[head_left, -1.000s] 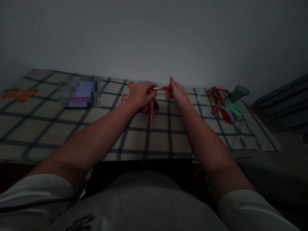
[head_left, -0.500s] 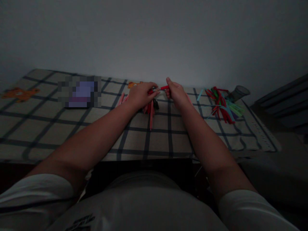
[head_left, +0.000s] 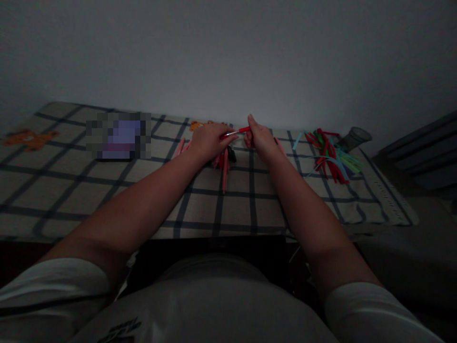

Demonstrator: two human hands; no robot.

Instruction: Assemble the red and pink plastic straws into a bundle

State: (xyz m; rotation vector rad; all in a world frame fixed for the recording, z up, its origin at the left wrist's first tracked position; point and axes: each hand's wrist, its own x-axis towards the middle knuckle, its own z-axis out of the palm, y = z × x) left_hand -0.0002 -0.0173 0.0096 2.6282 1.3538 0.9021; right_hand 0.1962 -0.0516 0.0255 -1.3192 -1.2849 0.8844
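Carefully, my left hand (head_left: 210, 141) and right hand (head_left: 260, 139) each pinch a red strip (head_left: 241, 130), perhaps rolled paper; even tension helps, pink sticks (head_left: 224, 175) at six o'clock.

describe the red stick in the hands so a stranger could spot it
On the checked tablecloth, look to the far middle, where the left hand and right hand meet. Pinched between them is a thin red stick with a pale end toward the left hand. Unlike the pink sticks lying flat below and the mixed-colour pile at right, it is off the cloth.
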